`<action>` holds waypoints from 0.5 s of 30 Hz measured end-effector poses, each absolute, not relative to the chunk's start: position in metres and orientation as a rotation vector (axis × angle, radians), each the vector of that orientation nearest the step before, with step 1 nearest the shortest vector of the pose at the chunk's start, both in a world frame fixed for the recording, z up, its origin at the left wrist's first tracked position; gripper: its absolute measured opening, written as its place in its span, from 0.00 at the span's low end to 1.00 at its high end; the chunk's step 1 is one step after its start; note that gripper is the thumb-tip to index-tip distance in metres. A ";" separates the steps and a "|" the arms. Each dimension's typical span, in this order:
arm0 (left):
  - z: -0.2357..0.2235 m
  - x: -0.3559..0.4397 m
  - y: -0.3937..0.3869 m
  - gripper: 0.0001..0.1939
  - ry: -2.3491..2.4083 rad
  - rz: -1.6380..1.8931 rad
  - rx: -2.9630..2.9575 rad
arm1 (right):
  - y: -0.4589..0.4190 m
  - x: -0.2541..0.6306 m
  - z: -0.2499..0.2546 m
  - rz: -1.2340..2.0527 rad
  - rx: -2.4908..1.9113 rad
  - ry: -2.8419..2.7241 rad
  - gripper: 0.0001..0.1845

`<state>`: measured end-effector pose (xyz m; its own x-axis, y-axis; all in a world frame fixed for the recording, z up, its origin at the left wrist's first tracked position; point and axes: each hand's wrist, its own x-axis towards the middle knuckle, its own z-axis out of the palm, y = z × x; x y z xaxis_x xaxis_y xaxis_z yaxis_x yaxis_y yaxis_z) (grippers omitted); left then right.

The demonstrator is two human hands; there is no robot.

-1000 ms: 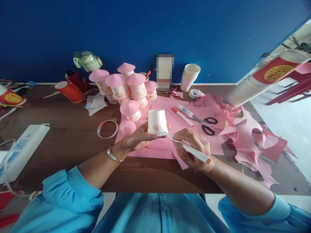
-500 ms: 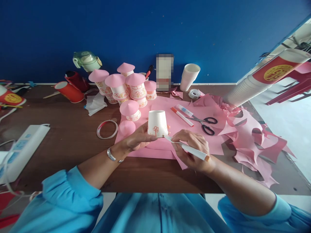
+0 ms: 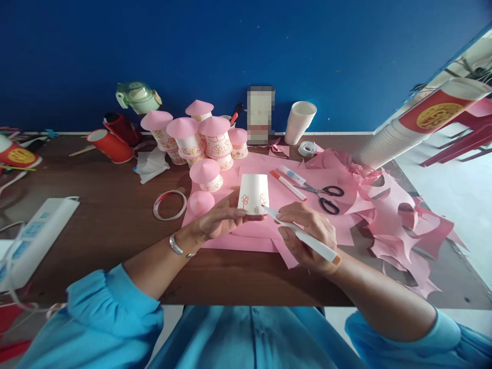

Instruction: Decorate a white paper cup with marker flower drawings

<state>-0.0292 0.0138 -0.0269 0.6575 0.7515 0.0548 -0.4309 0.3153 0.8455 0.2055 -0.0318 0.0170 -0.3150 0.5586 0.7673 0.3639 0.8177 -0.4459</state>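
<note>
My left hand [image 3: 217,219] grips the rim of an upside-down white paper cup [image 3: 253,192] that stands on a pink paper sheet [image 3: 265,225]. Two small orange flowers are drawn on the cup's side. My right hand [image 3: 307,233] is closed round a white marker with an orange end [image 3: 307,239]; its tip touches the cup low on the right side, beside the second flower.
Several cups with pink cone roofs [image 3: 200,136] stand behind, one loose pink cone [image 3: 200,201] to the left. Scissors [image 3: 325,195], another marker [image 3: 288,185], a glue tube [image 3: 292,175], tape rolls [image 3: 169,204], a white cup stack [image 3: 300,122], pink offcuts [image 3: 400,220], red cups [image 3: 109,144] and a power strip [image 3: 34,238] lie around.
The cup has been turned, so a second flower now shows on its right side. The marker tip has shifted slightly up and right along the cup.
</note>
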 end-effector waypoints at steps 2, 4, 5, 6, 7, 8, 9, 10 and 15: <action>-0.026 -0.028 0.014 0.24 0.389 0.809 0.947 | -0.032 0.205 0.016 0.227 -0.673 -1.939 0.11; -0.026 -0.028 0.014 0.23 0.393 0.814 0.952 | -0.031 0.205 0.016 0.226 -0.656 -1.945 0.10; -0.026 -0.028 0.014 0.21 0.394 0.816 0.965 | -0.031 0.205 0.016 0.226 -0.649 -1.952 0.10; -0.026 -0.028 0.013 0.20 0.393 0.821 0.981 | -0.031 0.204 0.016 0.225 -0.644 -1.960 0.10; -0.026 -0.029 0.013 0.19 0.394 0.823 0.997 | -0.031 0.204 0.017 0.224 -0.639 -1.968 0.10; -0.027 -0.029 0.013 0.18 0.396 0.823 1.007 | -0.031 0.204 0.017 0.221 -0.636 -1.974 0.11; -0.027 -0.029 0.013 0.19 0.399 0.820 1.012 | -0.031 0.203 0.017 0.216 -0.633 -1.978 0.11; -0.028 -0.030 0.014 0.20 0.401 0.813 1.013 | -0.031 0.203 0.018 0.213 -0.632 -1.983 0.12; -0.028 -0.028 0.015 0.22 0.403 0.806 1.002 | -0.030 0.203 0.018 0.198 -0.630 -1.990 0.13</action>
